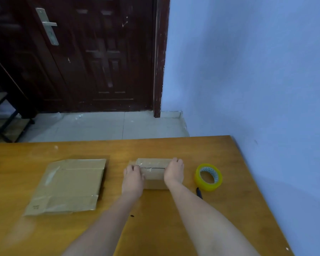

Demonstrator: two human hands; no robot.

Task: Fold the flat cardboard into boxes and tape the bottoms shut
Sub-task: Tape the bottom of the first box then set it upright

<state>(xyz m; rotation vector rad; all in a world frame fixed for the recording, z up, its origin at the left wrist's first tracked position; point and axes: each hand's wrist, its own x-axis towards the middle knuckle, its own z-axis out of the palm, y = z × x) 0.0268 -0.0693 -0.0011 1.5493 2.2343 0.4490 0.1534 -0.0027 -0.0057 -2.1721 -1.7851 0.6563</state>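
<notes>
I have a small brown cardboard box on the wooden table, just past the middle toward 12 o'clock. Its upper face shows two flaps meeting at a dark seam, with a shiny strip of clear tape running along it. My left hand grips the box's 9 o'clock end, fingers curled over the edge. My right hand holds the 3 o'clock end the same way, fingers wrapped over the far corner. At 3 o'clock from the box, near but apart, sits a yellow tape roll, with a dark pen-like thing just beside it at 7 o'clock. At 9 o'clock lies a stack of flat cardboard, creased and patched with glossy tape.
</notes>
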